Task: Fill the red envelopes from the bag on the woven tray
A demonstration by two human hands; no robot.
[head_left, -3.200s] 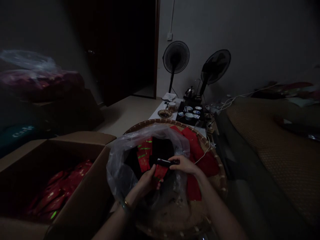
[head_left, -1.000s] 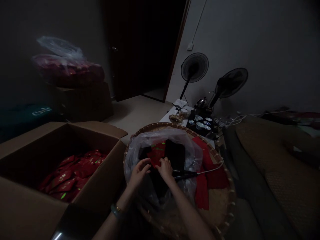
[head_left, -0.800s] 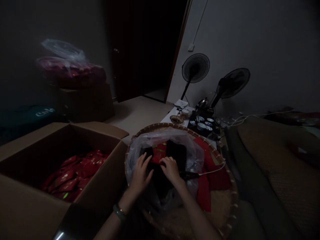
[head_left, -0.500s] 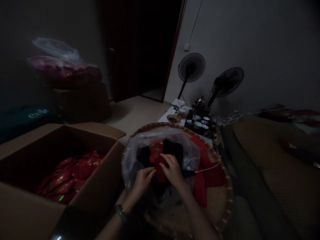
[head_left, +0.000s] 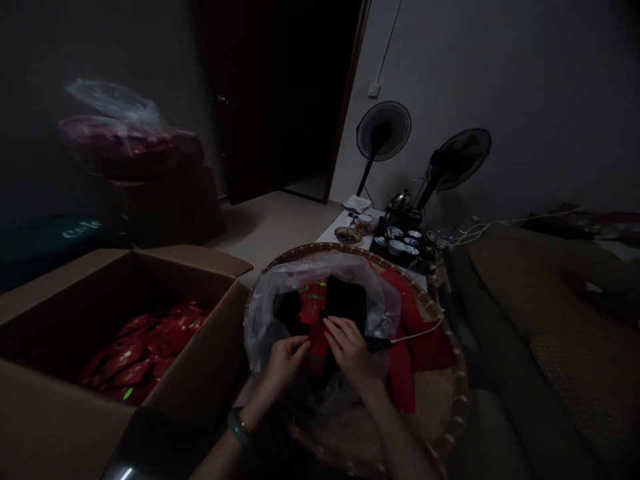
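Over a round woven bamboo tray (head_left: pixel 453 427), my left hand (head_left: pixel 287 360) pinches the left edge of a small red packet (head_left: pixel 319 339). The fingers of my right hand (head_left: pixel 347 343) are closed at the packet's right edge, partly covering it. Just beyond lies another red packet (head_left: pixel 313 300) with green and gold marks, on black material (head_left: pixel 346 300) inside an opened clear plastic bag (head_left: pixel 265 293). Right of my right hand is a black pen-like tool (head_left: pixel 379 343) with a white cord. Flat red pieces (head_left: pixel 403 370) rest on the tray's right side.
An open cardboard box (head_left: pixel 190 347) with many red packets (head_left: pixel 145 343) stands at the left. Behind it, a filled plastic bag (head_left: pixel 135 137) sits on another carton (head_left: pixel 165 207). Ahead are a low table with cups (head_left: pixel 397 247) and two fans (head_left: pixel 384 131). A woven mat (head_left: pixel 565 320) lies at right.
My right hand has shifted slightly down and right, its fingers drawn closer together. More of the red packet's lower part shows between my hands. The left hand has barely moved.
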